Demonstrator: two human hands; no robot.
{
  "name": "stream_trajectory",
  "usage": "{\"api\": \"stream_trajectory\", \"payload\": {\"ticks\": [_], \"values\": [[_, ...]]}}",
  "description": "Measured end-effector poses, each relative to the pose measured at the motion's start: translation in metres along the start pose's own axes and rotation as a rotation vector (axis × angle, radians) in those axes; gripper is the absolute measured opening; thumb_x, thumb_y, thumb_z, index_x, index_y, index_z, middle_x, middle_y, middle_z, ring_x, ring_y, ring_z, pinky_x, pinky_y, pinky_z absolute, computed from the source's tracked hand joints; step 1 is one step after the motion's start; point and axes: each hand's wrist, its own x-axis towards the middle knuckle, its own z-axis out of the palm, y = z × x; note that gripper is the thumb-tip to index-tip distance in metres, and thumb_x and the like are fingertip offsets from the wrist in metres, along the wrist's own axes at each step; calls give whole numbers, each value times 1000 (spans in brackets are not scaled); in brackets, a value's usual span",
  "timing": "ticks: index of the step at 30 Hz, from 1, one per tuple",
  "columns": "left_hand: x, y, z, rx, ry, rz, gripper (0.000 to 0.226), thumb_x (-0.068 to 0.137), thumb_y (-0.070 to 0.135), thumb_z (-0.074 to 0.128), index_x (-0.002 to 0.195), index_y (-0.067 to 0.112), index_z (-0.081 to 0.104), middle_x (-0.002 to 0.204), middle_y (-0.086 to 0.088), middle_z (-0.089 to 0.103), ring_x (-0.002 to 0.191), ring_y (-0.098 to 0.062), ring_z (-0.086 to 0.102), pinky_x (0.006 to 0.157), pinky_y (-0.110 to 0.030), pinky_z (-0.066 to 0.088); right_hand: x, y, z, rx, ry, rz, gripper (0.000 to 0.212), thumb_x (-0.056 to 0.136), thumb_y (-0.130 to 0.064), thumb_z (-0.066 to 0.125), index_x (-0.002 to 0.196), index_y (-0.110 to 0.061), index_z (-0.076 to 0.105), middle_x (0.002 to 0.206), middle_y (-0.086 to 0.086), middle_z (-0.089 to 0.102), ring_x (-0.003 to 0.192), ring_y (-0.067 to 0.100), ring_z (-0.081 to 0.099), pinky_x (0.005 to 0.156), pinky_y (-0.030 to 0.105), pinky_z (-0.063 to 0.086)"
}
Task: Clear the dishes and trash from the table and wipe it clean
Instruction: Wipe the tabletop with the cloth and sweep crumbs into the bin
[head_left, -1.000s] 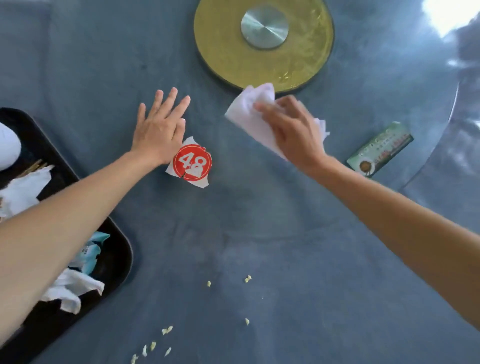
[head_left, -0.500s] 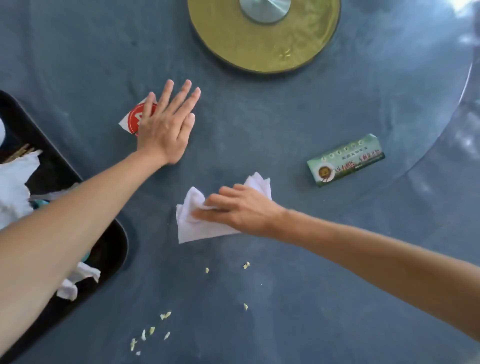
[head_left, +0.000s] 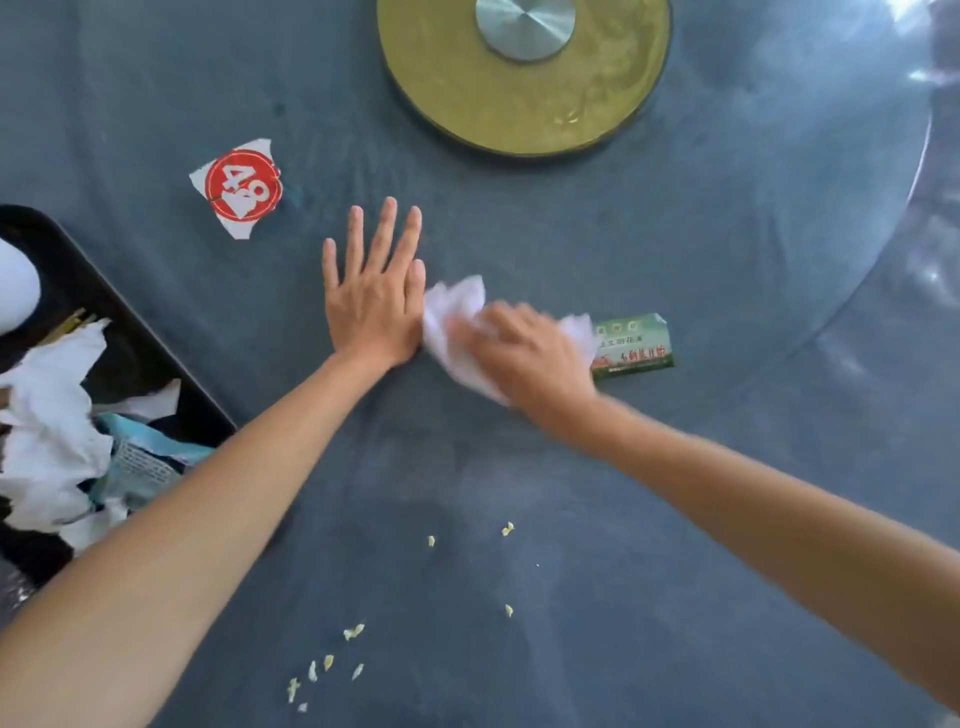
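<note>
Wiping looks roughly half done to me: my right hand (head_left: 524, 358) grips the tissue (head_left: 457, 312) mid-table beside my flat, open left hand (head_left: 376, 306), trash fills the tray (head_left: 130, 338) at the left edge, while crumbs (head_left: 353, 631), a torn label (head_left: 241, 187) and a green packet (head_left: 636, 345) remain.

A tray (head_left: 171, 364) of trash is set at the table's (head_left: 675, 249) left; a turntable base (head_left: 524, 83) is placed far centre; crumbs (head_left: 353, 632) are scattered near.

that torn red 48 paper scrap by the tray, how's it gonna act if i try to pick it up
The paper scrap looks thin and lies flat on the table, so it is probably floppy and very light. Its edges may be hard to pinch; sliding it toward the tray could be easier.
</note>
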Motion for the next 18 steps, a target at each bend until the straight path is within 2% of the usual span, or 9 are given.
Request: {"api": "stream_trajectory", "payload": {"ticks": [2,4,6,7,8,9,12,15,18], "values": [[7,-14,-2,10,4,44,56,106,39,22,162,37,17,171,10,14,158,-24,6,125,-54,7,-52,-28,6,46,-216,-258,60,73,1,74,129,-19,73,99,5,71,70,28,58,55,37,49],[13,-24,-8,15,-1,77,56,106,39,21,162,36,17,171,9,15,158,-24,6,125,-54,6,-68,-27,6,75,-364,-458,56,81,3,71,130,-23,73,102,0,72,75,27,60,62,32,50],[20,-32,-14,17,-12,93,56,106,39,21,162,36,18,171,7,15,158,-25,6,125,-55,6,-46,0,1,58,-417,-435,38,94,-7,65,120,-32,76,98,-11,66,84,15,64,72,10,44],[21,-34,-17,15,-15,78,56,106,39,21,162,35,18,171,6,14,158,-26,6,125,-55,6,-26,19,-2,-167,-371,-441,32,93,-14,65,119,-31,72,100,-12,63,88,5,64,75,7,43],[20,-35,-18,6,-16,44,56,106,39,21,162,34,18,171,5,13,158,-27,5,125,-55,6,-4,42,-14,-324,-272,-366,31,90,-19,66,121,-20,67,105,-9,60,92,-1,61,78,8,43],[16,-31,-17,-5,-16,3,56,106,39,21,162,34,16,172,4,11,158,-27,3,125,-55,4,23,70,-34,-429,-44,-70,34,91,-27,63,122,-13,63,106,-7,57,93,-6,57,81,12,43],[-7,-12,-9,-6,-5,-50,57,107,42,23,163,34,13,172,4,7,159,-27,0,125,-56,1,76,143,-75,-228,223,333,39,104,-42,42,131,-24,63,114,-2,56,105,6,57,82,26,33],[-38,2,1,4,24,22,54,107,40,27,160,39,22,171,4,13,158,-31,6,124,-57,4,88,145,-66,-226,177,500,44,106,-27,37,148,-29,49,140,13,49,122,34,52,90,42,44],[-57,-4,9,31,22,115,53,107,38,28,160,38,26,170,4,18,158,-31,11,125,-56,9,69,94,-29,-142,144,378,44,103,-24,45,145,-32,55,130,12,56,112,35,56,80,37,42]]}}
